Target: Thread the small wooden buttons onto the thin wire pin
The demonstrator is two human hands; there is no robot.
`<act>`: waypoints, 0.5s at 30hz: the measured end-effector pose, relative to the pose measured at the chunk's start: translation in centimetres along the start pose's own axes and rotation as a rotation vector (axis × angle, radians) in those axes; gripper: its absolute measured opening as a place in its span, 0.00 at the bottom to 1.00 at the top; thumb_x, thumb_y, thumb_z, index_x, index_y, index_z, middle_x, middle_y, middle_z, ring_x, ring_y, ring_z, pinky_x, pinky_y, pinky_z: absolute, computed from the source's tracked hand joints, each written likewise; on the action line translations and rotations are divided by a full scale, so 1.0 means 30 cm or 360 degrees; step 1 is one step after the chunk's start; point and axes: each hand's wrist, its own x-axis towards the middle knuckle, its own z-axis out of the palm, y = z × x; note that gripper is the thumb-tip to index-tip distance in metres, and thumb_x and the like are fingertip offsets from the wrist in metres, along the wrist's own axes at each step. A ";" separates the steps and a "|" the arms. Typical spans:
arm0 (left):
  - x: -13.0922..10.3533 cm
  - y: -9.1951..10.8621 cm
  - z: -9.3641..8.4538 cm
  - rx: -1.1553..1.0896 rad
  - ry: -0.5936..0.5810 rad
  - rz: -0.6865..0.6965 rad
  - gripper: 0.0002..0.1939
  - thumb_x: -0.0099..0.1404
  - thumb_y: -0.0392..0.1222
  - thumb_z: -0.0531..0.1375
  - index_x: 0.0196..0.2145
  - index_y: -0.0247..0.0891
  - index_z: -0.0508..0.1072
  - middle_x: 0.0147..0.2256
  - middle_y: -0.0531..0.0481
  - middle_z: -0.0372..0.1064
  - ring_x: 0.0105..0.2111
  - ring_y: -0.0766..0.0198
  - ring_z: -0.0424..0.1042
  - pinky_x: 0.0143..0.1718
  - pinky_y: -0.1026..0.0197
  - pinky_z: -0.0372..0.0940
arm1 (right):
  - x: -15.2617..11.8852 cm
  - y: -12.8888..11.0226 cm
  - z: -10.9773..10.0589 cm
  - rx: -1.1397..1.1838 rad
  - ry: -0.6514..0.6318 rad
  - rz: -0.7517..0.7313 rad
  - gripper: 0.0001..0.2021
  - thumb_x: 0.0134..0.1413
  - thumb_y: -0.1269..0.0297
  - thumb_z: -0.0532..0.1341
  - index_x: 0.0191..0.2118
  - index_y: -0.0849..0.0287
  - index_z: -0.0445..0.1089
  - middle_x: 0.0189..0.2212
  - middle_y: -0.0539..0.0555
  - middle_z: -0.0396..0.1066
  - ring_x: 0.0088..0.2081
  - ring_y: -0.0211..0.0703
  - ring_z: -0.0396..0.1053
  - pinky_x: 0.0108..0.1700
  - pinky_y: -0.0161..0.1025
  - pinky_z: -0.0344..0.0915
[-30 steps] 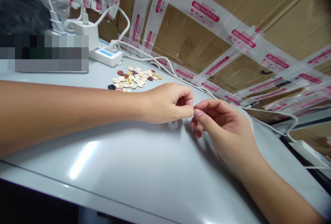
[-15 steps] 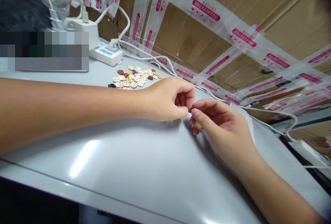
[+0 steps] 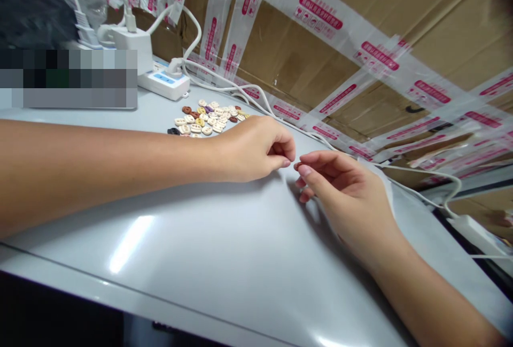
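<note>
Between the thumb and fingertips of my right hand (image 3: 348, 192) is a small brown button (image 3: 297, 166), held just above the table. My left hand (image 3: 256, 149) is curled, thumb and index fingertips pinched together a short gap to the left of the button. Whatever the left fingertips hold, if anything, is too small to make out. Behind my left forearm lies a loose spread of buttons (image 3: 207, 130), mostly cream, with several brown, a few yellow, a purple and a black one (image 3: 173, 131); my left hand and wrist hide part of the spread.
A white power strip (image 3: 168, 86) with plugs and a white adapter (image 3: 136, 47) stands at the back left. White cables (image 3: 260, 98) run along the table's back edge. Taped cardboard boxes (image 3: 280, 42) rise behind. Another white plug block (image 3: 476, 234) is at the right.
My left hand has drawn slightly left, away from the right fingertips, leaving a gap and showing more of the brown button. My right hand has barely moved.
</note>
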 end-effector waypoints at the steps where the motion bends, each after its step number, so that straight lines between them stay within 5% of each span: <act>1: 0.000 0.000 -0.001 0.0002 0.0005 -0.0016 0.07 0.59 0.32 0.62 0.33 0.36 0.81 0.29 0.54 0.78 0.29 0.68 0.72 0.31 0.64 0.61 | 0.000 0.000 0.000 -0.0007 0.0001 0.0000 0.07 0.55 0.61 0.69 0.38 0.56 0.75 0.31 0.49 0.75 0.25 0.32 0.71 0.24 0.28 0.70; 15: 0.002 -0.003 -0.003 0.0063 -0.0019 0.0041 0.04 0.58 0.37 0.64 0.28 0.37 0.80 0.23 0.54 0.73 0.25 0.69 0.69 0.28 0.64 0.58 | -0.003 -0.002 -0.001 -0.0035 0.0017 0.0007 0.09 0.53 0.59 0.70 0.38 0.56 0.75 0.32 0.51 0.75 0.25 0.34 0.71 0.25 0.32 0.72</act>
